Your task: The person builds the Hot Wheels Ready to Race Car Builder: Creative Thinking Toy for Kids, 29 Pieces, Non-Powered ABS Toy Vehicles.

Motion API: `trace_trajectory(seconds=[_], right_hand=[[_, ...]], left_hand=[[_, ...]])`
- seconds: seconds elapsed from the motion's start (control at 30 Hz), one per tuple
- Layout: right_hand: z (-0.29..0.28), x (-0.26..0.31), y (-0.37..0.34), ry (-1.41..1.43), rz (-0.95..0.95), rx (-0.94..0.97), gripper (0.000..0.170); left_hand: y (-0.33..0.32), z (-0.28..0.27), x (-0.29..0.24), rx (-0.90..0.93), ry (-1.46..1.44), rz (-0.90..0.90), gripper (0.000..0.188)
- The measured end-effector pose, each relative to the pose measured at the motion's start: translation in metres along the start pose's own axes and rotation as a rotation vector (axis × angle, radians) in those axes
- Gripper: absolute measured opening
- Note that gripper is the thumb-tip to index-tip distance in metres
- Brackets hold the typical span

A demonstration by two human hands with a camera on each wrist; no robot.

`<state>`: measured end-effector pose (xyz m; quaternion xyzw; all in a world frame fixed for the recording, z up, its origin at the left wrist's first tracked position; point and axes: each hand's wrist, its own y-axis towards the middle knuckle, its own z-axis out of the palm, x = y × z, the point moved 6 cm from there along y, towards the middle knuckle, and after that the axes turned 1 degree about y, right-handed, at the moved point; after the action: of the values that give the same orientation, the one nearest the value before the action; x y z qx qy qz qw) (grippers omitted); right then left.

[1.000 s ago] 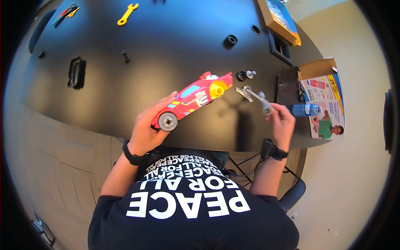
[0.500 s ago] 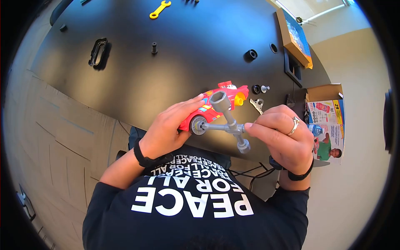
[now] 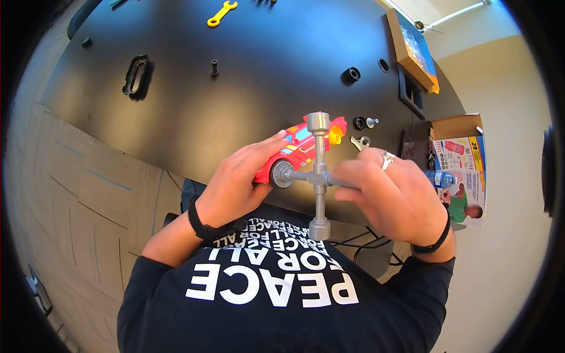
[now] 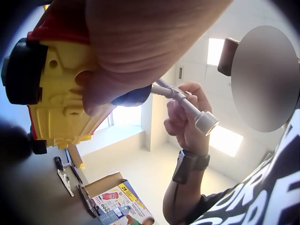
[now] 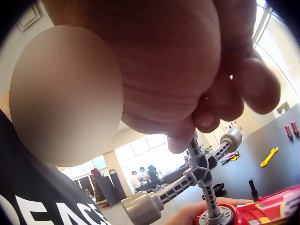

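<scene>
Dark table (image 3: pixel 176 117); left fingers (image 3: pixel 265 147) grip red car (image 3: pixel 299 151), right fingers (image 3: pixel 352 172) pinch grey wrench (image 3: pixel 318 179), seemingly touching wheel (image 3: pixel 281 182).

Lug wrench (image 3: pixel 318 177) btwn toy car (image 3: pixel 302 136) & R hand (image 3: pixel 395 199); water btl. (image 3: pixel 440 179) to R; spanner (image 3: pixel 222 14) on tabletop (image 3: pixel 176 123), far side.

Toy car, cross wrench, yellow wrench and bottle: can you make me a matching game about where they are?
1. Toy car
2. Cross wrench
3. Yellow wrench
4. Bottle

A. held in the right hand
B. by the printed box
C. held in the left hand
D. lying on the far part of the dark table

Pairs: 1-C, 2-A, 3-D, 4-B.
</scene>
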<state>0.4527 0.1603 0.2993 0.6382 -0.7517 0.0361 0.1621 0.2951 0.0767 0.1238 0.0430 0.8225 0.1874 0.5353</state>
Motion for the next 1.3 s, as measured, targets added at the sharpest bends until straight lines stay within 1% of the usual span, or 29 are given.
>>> trace_trajectory(seconds=[0.03,0.1,0.13,0.2,0.33,0.4,0.43,0.5,0.57,0.6,0.63,0.7,0.77,0.83,0.87,0.9,0.97,1.0,1.07,1.1,1.17,1.2,1.23,1.27,1.3], right_hand=[[0.0,0.0,0.001,0.002,-0.003,0.0,0.033],[0.0,0.002,0.001,-0.025,-0.067,0.01,0.033],[-0.001,0.002,0.001,-0.026,-0.063,0.007,0.033],[0.004,-0.003,-0.001,-0.088,0.04,0.093,0.032],[0.004,-0.007,0.0,-0.144,0.037,0.101,0.029],[-0.01,-0.009,-0.001,-0.097,-0.073,-0.077,0.026],[-0.014,-0.022,-0.013,-0.088,-0.018,-0.123,0.023],[-0.023,-0.047,-0.038,-0.04,0.124,-0.293,0.017],[-0.017,-0.097,-0.085,0.204,0.54,-0.403,0.012],[-0.009,-0.127,-0.112,0.375,0.663,-0.501,0.012],[0.005,-0.159,-0.146,0.546,0.787,-0.601,0.012],[0.044,-0.224,-0.222,0.79,0.914,-0.822,0.018],[0.087,-0.262,-0.291,0.884,1.075,-0.944,0.02],[0.13,-0.285,-0.344,0.961,1.224,-1.021,0.023],[0.146,-0.29,-0.359,0.944,1.286,-1.032,0.023],[0.156,-0.292,-0.369,0.936,1.345,-1.016,0.023],[0.16,-0.289,-0.369,0.939,1.325,-1.012,0.021],[0.161,-0.29,-0.368,0.942,1.33,-1.022,0.021],[0.146,-0.292,-0.358,0.401,1.387,-0.803,0.019],[0.144,-0.294,-0.35,0.406,1.385,-0.809,0.019],[0.108,-0.277,-0.3,-0.261,1.035,-0.695,0.022],[0.096,-0.271,-0.27,-0.163,1.042,-0.671,0.028],[0.09,-0.266,-0.239,-0.127,1.044,-0.633,0.032],[0.086,-0.26,-0.204,0.045,0.91,-0.683,0.041],[0.089,-0.265,-0.174,0.188,0.869,-0.641,0.048]], left_hand=[[0.001,0.0,0.0,0.003,0.009,0.014,0.073],[0.001,0.002,0.001,0.01,0.018,0.03,0.073],[0.001,0.003,0.001,0.017,0.012,0.032,0.073],[0.002,0.006,0.001,0.029,0.003,0.035,0.074],[0.0,0.007,0.008,0.022,-0.079,-0.017,0.074],[-0.002,0.003,0.016,0.005,-0.114,-0.035,0.074],[-0.004,-0.002,0.021,-0.003,-0.092,-0.028,0.073],[-0.007,-0.014,0.029,-0.016,-0.068,-0.027,0.072],[-0.009,-0.025,0.037,-0.008,-0.042,-0.07,0.07],[-0.008,-0.031,0.037,-0.084,-0.055,-0.059,0.059],[-0.007,-0.035,0.038,-0.079,-0.055,-0.056,0.059],[-0.005,-0.048,0.041,-0.083,0.055,-0.055,0.057],[-0.003,-0.054,0.043,-0.068,0.068,-0.047,0.057],[0.0,-0.063,0.045,-0.089,0.121,-0.121,0.058],[0.002,-0.066,0.044,-0.113,0.134,-0.124,0.059],[0.004,-0.067,0.043,-0.096,0.13,-0.113,0.059],[0.009,-0.072,0.035,-0.102,0.273,-0.011,0.061],[0.011,-0.072,0.032,-0.082,0.317,-0.018,0.062],[0.012,-0.071,0.032,-0.064,0.33,-0.016,0.062],[0.013,-0.071,0.032,-0.059,0.342,-0.017,0.062],[0.014,-0.072,0.028,-0.074,0.347,-0.026,0.064],[0.013,-0.073,0.027,-0.089,0.347,-0.04,0.065],[0.013,-0.072,0.026,-0.086,0.354,-0.035,0.065],[0.013,-0.071,0.024,-0.078,0.399,-0.011,0.066],[0.013,-0.07,0.022,-0.069,0.443,0.015,0.066]])
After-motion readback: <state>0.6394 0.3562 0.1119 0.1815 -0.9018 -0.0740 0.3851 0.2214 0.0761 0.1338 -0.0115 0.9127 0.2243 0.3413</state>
